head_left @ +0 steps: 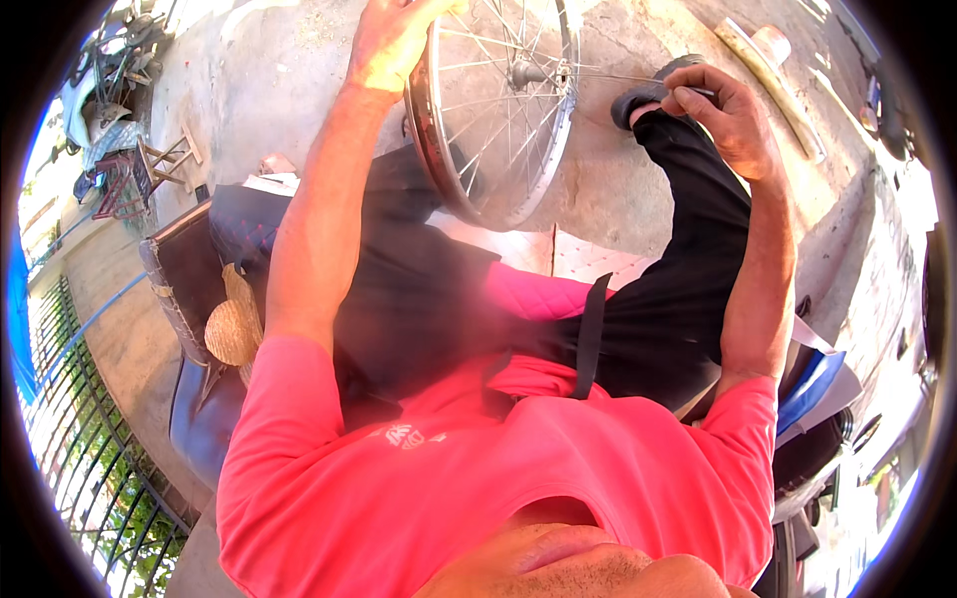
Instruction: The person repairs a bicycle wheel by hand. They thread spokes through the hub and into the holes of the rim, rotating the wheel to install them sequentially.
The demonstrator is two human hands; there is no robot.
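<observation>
A spoked bicycle wheel (570, 120) stands on edge in front of me, its rim brownish on the left side and silvery on the right. My left hand (397, 42) grips the rim high on the left; some of its fingers run out of the picture. The hub (526, 74) sits at the middle of the wheel. From the hub side a thin metal spoke (626, 78) stretches out to the right. My right hand (733, 118) pinches the outer end of that spoke between thumb and fingers, near my dark shoe (643, 98).
A long pale strip (773, 90) lies on the concrete floor at the right. At the left are a small wooden stool (171, 159), a worn brown box-like seat (184, 261) and a straw-coloured round thing (233, 332). A metal fence (85, 439) runs along the lower left.
</observation>
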